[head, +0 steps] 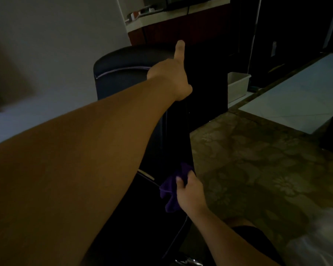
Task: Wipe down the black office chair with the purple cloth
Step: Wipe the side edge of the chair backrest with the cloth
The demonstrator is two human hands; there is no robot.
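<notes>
The black office chair [121,77] stands in front of me in dim light, its backrest edged with pale piping. My left hand [171,77] reaches out to the right side of the backrest, one finger pointing up and the others curled out of sight at the backrest's edge. Lower down, my right hand [189,192] grips the bunched purple cloth [171,191] against the dark lower part of the chair, beside the table's corner. A chrome part of the chair base [186,262] shows at the bottom edge.
A table with a patterned olive cloth [258,166] fills the right side, close to the chair. A white bin [237,85] stands on the floor behind it. A counter with a dark red front [181,25] runs along the back, and a white wall [56,45] is on the left.
</notes>
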